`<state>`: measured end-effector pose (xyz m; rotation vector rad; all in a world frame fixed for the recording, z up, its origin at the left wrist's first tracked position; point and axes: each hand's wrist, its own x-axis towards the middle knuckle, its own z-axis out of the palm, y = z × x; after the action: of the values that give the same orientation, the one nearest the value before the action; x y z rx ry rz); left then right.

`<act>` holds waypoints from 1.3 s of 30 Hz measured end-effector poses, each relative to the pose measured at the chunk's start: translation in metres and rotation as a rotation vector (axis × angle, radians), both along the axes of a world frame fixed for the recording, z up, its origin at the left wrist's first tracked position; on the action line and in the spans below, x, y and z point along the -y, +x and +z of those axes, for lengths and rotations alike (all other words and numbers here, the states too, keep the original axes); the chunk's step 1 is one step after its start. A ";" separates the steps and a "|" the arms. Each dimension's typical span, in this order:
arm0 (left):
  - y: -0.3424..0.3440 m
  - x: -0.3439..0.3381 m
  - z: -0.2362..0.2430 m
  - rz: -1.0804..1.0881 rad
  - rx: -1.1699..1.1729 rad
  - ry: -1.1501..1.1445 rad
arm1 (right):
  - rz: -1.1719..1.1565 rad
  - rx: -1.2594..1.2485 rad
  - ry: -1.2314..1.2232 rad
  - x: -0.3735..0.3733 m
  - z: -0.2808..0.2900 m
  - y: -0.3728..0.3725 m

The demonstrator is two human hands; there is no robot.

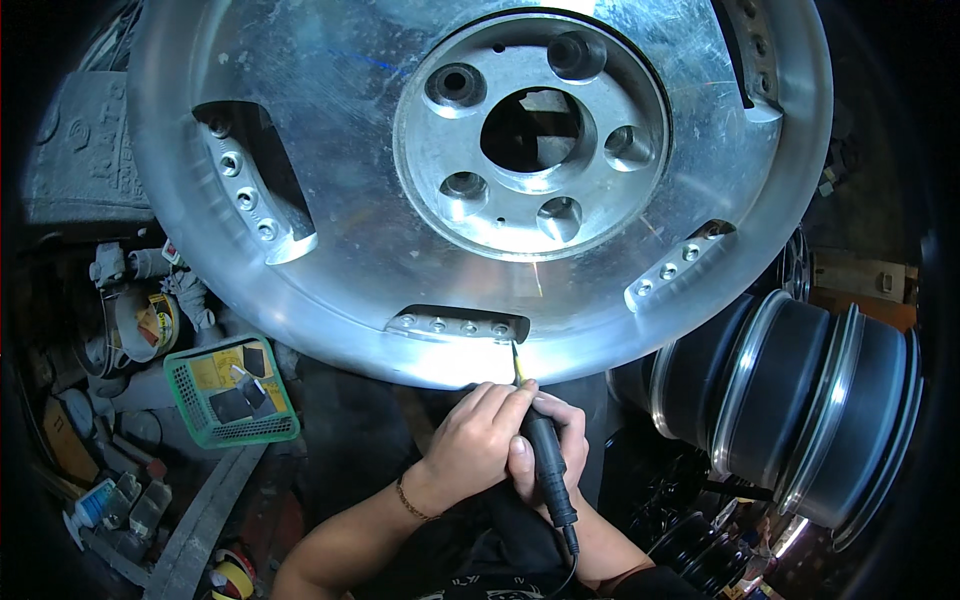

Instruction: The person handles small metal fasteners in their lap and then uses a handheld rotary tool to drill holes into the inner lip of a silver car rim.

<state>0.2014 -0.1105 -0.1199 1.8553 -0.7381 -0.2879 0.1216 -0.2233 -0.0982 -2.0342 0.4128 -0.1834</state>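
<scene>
A large silver metal wheel [360, 200] fills the upper view, with a bored hub and slots around it holding rows of holes. A dark corded handheld power tool [548, 465] points its thin tip at the right end of the bottom slot [455, 325]. My left hand [478, 435] is closed, fingers over the front of the tool near its yellowish tip section. My right hand [565, 440] wraps round the tool's body from the right, thumb along its side. The cord runs down from the tool past my right forearm.
Dark wheel rims [760, 400] stand in a row at right, beside a wooden box [860, 275]. A green plastic basket [190, 400] holding small flat items sits at lower left, among tools and parts. A metal beam [205, 525] runs beneath it; a grey casting [75, 150] stands upper left.
</scene>
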 end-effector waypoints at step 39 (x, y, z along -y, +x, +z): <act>0.006 -0.002 0.002 0.042 0.011 -0.045 | -0.034 -0.036 -0.011 -0.001 0.004 0.008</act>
<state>0.2072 -0.1082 -0.1181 1.8293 -0.7071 -0.2324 0.1299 -0.2222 -0.0938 -2.0443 0.4705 -0.1702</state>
